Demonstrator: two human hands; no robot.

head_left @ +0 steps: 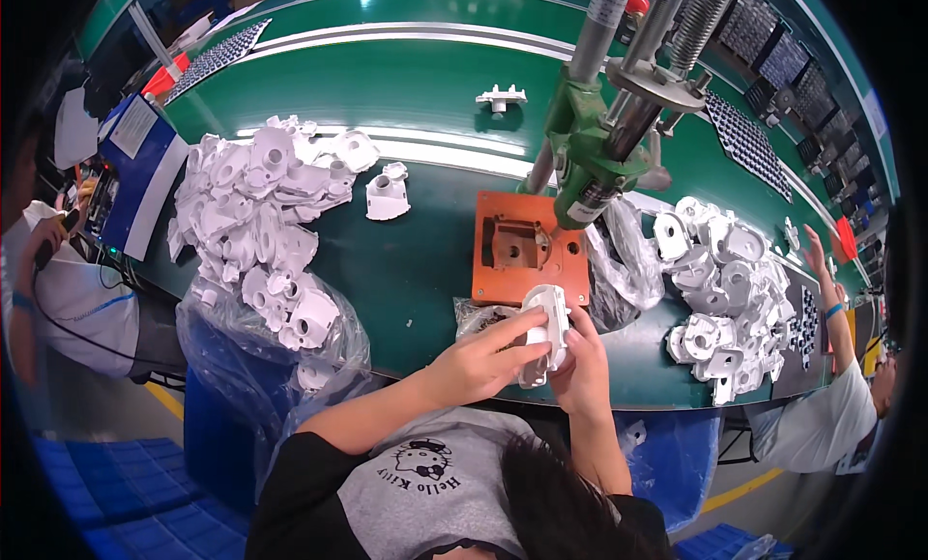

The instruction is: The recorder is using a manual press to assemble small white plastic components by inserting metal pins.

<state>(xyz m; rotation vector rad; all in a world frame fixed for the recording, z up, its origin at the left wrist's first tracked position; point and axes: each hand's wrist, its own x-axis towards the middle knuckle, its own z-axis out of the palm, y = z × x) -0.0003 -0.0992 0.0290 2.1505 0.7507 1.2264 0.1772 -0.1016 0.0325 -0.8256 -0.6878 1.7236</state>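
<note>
Between my two hands, in front of my chest, is a white molded plastic part (547, 336). My left hand (480, 360) grips it from the left, fingers laid across its side. From the right, my right hand (583, 363) closes on the same part, thumb near its upper edge. Just beyond the hands stands an orange fixture block (498, 282) with a recessed metal nest in its top. A green hand press (592, 159) with a steel column rises over the block's right side. A clear plastic bag (471, 318) with small dark pieces lies beside the block's near edge, partly hidden.
White plastic parts are heaped on the left (253, 188) and right (739, 270) of the green bench. One loose part (388, 193) lies near the left heap, another (501, 98) on the conveyor belt (406, 86). A bagged blue bin (227, 405) stands below left. Co-workers sit at both sides.
</note>
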